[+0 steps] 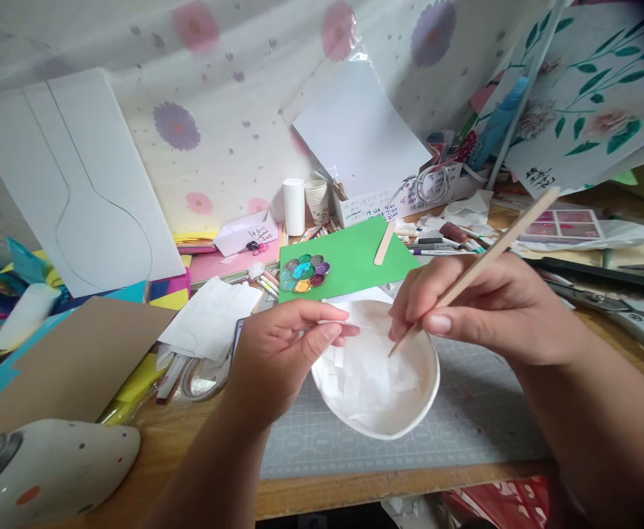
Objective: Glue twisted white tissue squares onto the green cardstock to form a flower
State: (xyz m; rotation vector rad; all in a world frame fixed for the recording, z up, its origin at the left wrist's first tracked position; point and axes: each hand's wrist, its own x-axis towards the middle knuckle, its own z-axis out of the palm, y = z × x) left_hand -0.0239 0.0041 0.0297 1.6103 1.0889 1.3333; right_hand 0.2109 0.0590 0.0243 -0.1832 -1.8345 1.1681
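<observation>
Floral plastic sheeting, printed with pink and purple blooms, hung as a backdrop behind a crowded wooden desk. On the desk, toward its near edge, lay a gray gridded cutting mat. At the left a white board leaned back, a long-necked flask outline drawn on it in thin line. Nearer than the board lay a sheet of brown cardboard, and in the lower left corner showed a spotted white bottle with a threaded metallic neck. Beyond the mat's middle, a green sheet lay at an angle.

Between both hands, on the mat, stood a white bowl. The right hand pinched a wooden craft stick between thumb and fingers, slanting down into the bowl. The left hand was over the rim, thumb and forefinger brought close together; whether they gripped a scrap could not be told.

A flower-shaped paint palette rested on the green sheet, its wells variously colored. Smaller were the wooden craft stick itself and the translucent white paper pieces overlapping inside the bowl.
</observation>
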